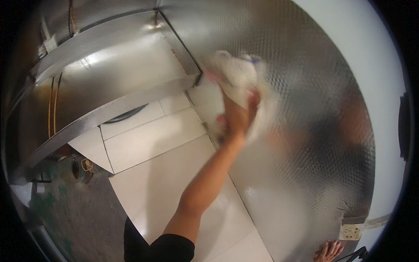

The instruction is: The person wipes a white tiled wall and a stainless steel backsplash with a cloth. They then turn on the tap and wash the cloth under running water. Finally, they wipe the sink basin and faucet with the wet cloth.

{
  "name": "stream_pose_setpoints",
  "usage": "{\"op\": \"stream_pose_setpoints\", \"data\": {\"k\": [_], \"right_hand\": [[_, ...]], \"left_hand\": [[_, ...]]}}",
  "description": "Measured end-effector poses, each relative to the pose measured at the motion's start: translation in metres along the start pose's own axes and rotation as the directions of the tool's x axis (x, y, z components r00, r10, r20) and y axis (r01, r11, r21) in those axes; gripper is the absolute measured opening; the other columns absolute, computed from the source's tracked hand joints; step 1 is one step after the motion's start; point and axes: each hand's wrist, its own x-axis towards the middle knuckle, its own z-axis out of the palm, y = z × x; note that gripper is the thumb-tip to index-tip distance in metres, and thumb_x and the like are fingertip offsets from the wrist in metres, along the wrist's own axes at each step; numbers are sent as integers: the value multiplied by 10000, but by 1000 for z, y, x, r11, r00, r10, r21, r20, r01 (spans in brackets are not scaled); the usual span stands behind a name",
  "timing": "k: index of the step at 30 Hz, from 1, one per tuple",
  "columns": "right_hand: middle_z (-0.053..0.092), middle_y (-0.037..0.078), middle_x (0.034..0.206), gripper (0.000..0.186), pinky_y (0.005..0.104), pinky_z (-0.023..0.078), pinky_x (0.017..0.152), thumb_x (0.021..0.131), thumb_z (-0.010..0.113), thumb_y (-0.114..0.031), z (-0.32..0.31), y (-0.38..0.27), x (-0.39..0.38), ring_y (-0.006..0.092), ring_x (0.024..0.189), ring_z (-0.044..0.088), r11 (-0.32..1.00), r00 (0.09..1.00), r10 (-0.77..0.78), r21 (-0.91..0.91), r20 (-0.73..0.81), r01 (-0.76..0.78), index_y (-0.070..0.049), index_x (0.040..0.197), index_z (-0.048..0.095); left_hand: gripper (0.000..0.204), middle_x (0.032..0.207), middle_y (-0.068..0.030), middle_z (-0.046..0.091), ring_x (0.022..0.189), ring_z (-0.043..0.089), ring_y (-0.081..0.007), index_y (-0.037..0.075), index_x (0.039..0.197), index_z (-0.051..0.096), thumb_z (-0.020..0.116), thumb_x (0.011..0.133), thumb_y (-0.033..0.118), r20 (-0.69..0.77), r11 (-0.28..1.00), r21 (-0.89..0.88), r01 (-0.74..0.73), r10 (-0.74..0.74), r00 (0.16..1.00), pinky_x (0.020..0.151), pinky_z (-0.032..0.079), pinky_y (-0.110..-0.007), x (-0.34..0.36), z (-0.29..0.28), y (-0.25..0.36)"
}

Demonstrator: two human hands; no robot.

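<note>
My left hand (pixel 238 118) reaches up from the lower middle and grips a white cloth (pixel 235 74). It presses the cloth flat against a dimpled stainless steel wall panel (pixel 305 131), close to the panel's left edge and the corner of a steel counter. The cloth is blurred. Only the fingers of my right hand (pixel 329 252) show at the bottom right edge. They are spread, hold nothing, and lie near the lower part of the same panel.
A stainless steel counter (pixel 109 78) with a raised back runs across the upper left. White tiles (pixel 152 139) cover the surface below it. A gas cylinder (pixel 76 168) sits under the counter at left. A taped wall socket (pixel 351 230) is at the lower right.
</note>
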Motion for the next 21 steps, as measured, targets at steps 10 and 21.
{"op": "stream_pose_setpoints", "data": {"k": [10,21], "right_hand": [[564,226,1393,514,683,369,1041,889,687,-338,19,3,-8,453,1259,537,1000,990,-19,-5,138,20,-88,1332,612],[527,285,1444,562,703,418,1007,937,696,-364,23,8,-27,496,1247,555,996,997,-65,61,34,63,-85,1407,567]], "left_hand": [[809,1559,-277,318,1448,277,-440,-6,1582,265,622,944,340,-10,581,788,203,-318,948,1209,144,-552,-139,-3,-124],[673,1578,-297,351,1447,348,-437,-4,1554,326,542,972,256,-234,759,600,255,-138,962,1187,236,-550,0,-72,-107]]}}
